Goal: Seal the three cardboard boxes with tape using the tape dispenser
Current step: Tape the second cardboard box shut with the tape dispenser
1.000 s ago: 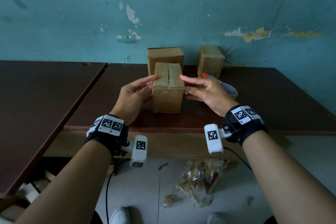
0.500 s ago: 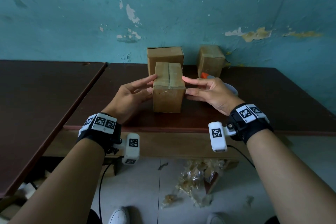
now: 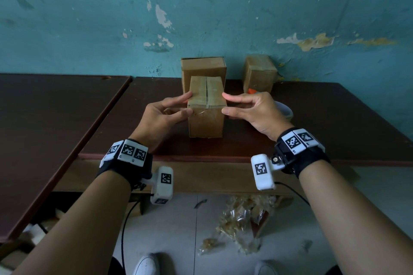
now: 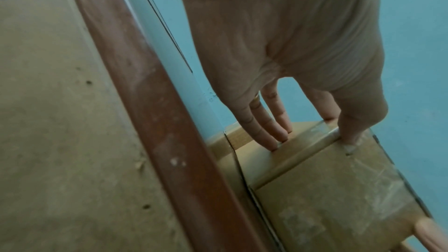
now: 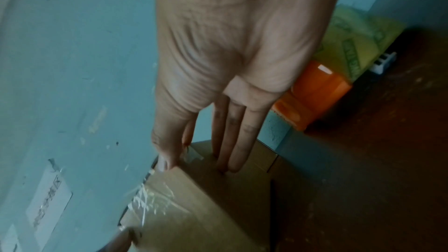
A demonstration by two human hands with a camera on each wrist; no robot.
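Observation:
A small cardboard box [image 3: 206, 118] stands upright mid-table, with clear tape over its top seam and down its front face. My left hand [image 3: 187, 104] touches its left side with straight fingers, the thumb at the front top corner. My right hand [image 3: 225, 104] mirrors it on the right side. In the left wrist view the fingers [image 4: 274, 131] lie flat on the box [image 4: 327, 189]. The right wrist view shows fingers [image 5: 232, 147] on the box [image 5: 218, 208] beside shiny tape [image 5: 150, 198]. The orange tape dispenser [image 3: 252, 91] [image 5: 312, 93] lies behind my right hand.
Two more boxes stand by the teal wall, one [image 3: 203, 69] directly behind the front box, one [image 3: 259, 73] to the right. The dark table [image 3: 335, 123] adjoins a second table [image 3: 55, 107] on the left. Crumpled plastic [image 3: 241, 219] lies on the floor.
Both wrists have drawn back a little toward me, and the thumbs have come to the box's front top corners. The box has not moved.

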